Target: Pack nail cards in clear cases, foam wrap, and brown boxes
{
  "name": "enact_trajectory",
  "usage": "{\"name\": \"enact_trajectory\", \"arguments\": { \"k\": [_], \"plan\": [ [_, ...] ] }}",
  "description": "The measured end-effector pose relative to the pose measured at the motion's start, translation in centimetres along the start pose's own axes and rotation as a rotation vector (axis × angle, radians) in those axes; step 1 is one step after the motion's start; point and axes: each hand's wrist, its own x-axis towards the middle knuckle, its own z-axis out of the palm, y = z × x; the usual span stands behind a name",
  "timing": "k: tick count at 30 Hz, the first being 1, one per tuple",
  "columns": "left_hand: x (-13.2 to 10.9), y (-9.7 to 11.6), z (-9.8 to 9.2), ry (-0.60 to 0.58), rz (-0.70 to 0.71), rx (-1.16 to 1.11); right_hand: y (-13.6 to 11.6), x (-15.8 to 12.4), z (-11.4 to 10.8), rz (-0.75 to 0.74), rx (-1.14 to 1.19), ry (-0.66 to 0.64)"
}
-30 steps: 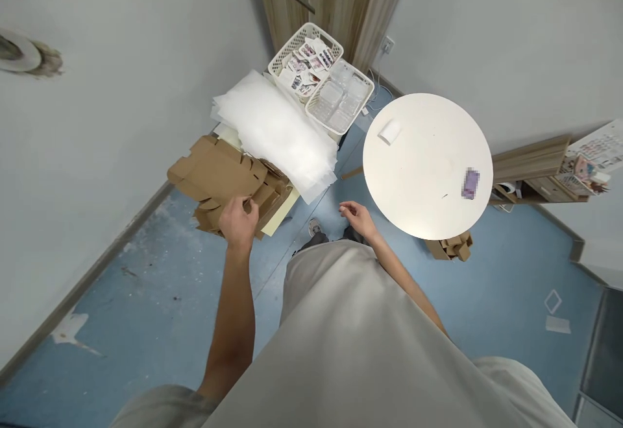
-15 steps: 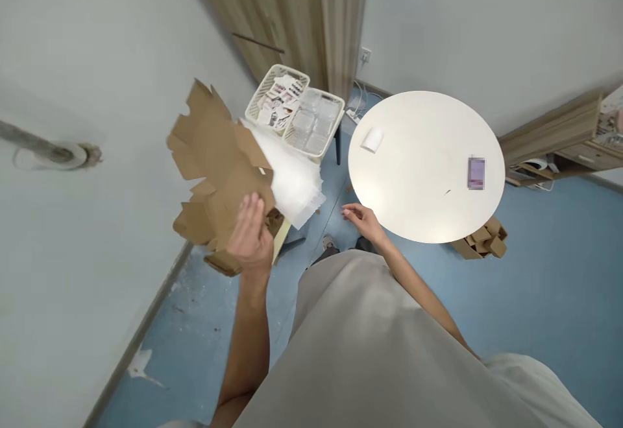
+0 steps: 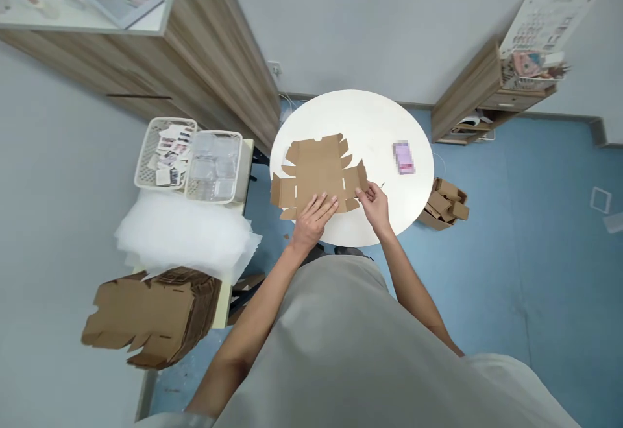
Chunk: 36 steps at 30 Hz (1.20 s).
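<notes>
An unfolded brown cardboard box blank (image 3: 318,168) lies on the round white table (image 3: 353,110), its side flaps sticking out. My left hand (image 3: 310,222) rests on the blank's near edge, fingers stretched out and flat. At the blank's right side, my right hand (image 3: 376,207) pinches a partly raised side flap between thumb and fingers. To the right on the same table is a small purple pack (image 3: 403,157), its face blurred out.
On a side table at left are a stack of flat box blanks (image 3: 146,308), white foam sheets (image 3: 187,230), a basket of printed cards (image 3: 146,155) and a basket of clear plastic boxes (image 3: 237,168). A carton of cardboard pieces (image 3: 442,204) stands on the floor at right.
The view has swung left to right onto the table. My left hand has brought a cardboard blank from the stack to the table, and my right hand has taken hold of its flap.
</notes>
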Motion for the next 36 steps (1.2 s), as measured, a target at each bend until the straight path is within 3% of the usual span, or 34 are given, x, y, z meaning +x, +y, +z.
{"name": "enact_trajectory", "arguments": {
  "k": [3, 7, 14, 17, 22, 27, 31, 36],
  "plan": [
    [1.5, -0.7, 3.9, -0.088, 0.026, -0.04, 2.7, 1.2, -3.0, 0.067, 0.017, 0.057],
    [1.6, -1.9, 8.5, -0.24, 0.034, -0.05, 7.4, 2.3, -5.1, 0.208, -0.029, 0.159],
    [-0.6, -4.8, 13.9, -0.59, -0.089, -0.094, 14.5, 2.9, -5.1, 0.475, -0.057, 0.19],
    [-1.6, -5.8, 15.2, -0.646, -0.179, -0.146, 15.9, 2.8, -5.0, 0.519, -0.153, 0.17],
    [-2.2, -6.8, 15.5, -0.482, -0.39, -0.236, 15.3, 3.0, -4.5, 0.376, -0.592, 0.195],
    [-0.6, -9.3, 14.0, -0.212, -0.897, -0.256, 13.9, 5.1, -1.0, 0.171, -0.651, -0.085],
    [1.3, -12.3, 13.3, -0.155, -1.206, -0.303, 14.5, 7.8, 2.1, 0.261, -0.761, -0.147],
    [2.4, -14.3, 13.1, -0.15, -1.324, -0.45, 15.5, 10.2, 3.1, 0.449, -0.928, -0.115]
  ]
}}
